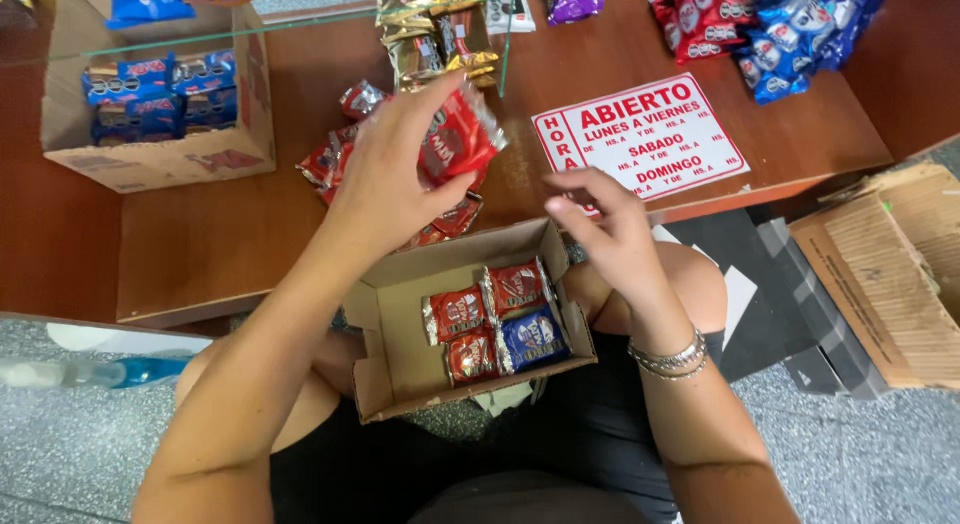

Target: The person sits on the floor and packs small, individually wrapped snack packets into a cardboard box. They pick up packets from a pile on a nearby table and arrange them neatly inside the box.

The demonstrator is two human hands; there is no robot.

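My left hand (385,174) grips a red snack packet (460,134) above a pile of red packets (335,159) on the brown wooden counter (230,234). Empty, with its fingers spread, my right hand (610,229) hovers over the far right corner of a small open cardboard box (400,369) that rests on my lap. Inside the box lie three red packets (458,314) and one blue packet (533,339), packed toward its right side. A metal bracelet (668,359) circles my right wrist.
A cardboard box (160,159) with blue packets stands at the counter's left. Gold packets (440,34) lie at the back, red and blue packets (770,29) at the back right. A red-and-white sign (640,139) lies on the counter. A flattened carton (890,274) sits at the right.
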